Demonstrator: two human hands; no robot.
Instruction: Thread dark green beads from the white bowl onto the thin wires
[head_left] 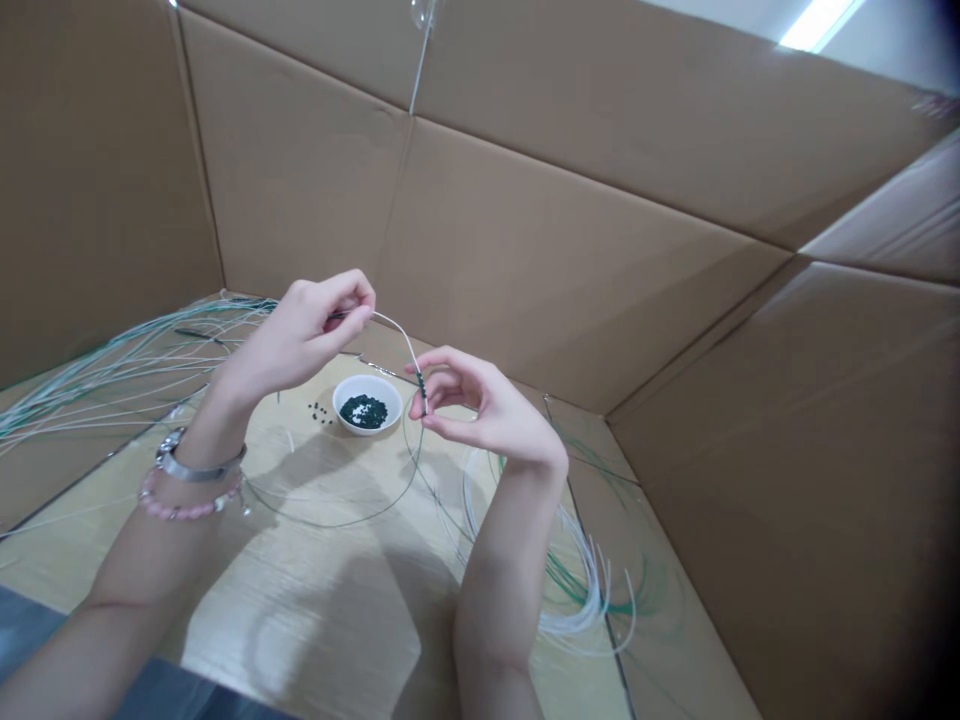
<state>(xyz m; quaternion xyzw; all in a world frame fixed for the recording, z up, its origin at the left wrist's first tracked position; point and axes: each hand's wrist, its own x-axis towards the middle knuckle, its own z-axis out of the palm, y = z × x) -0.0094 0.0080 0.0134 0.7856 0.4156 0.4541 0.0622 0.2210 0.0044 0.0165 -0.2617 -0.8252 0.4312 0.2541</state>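
Left hand point(304, 335) pinches thin wire point(395, 331); right hand point(480, 405) grips its beaded section point(423, 392), above white bowl point(365, 381) of dark green beads point(364, 411).

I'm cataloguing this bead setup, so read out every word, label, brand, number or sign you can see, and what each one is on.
Nothing can be read: no words, numbers or logos show on the brown corrugated cardboard walls, the round white bowl of dark green beads or the silver metal wristband; a faint pinkish mark at the cardboard's top right edge is too blurred to read.
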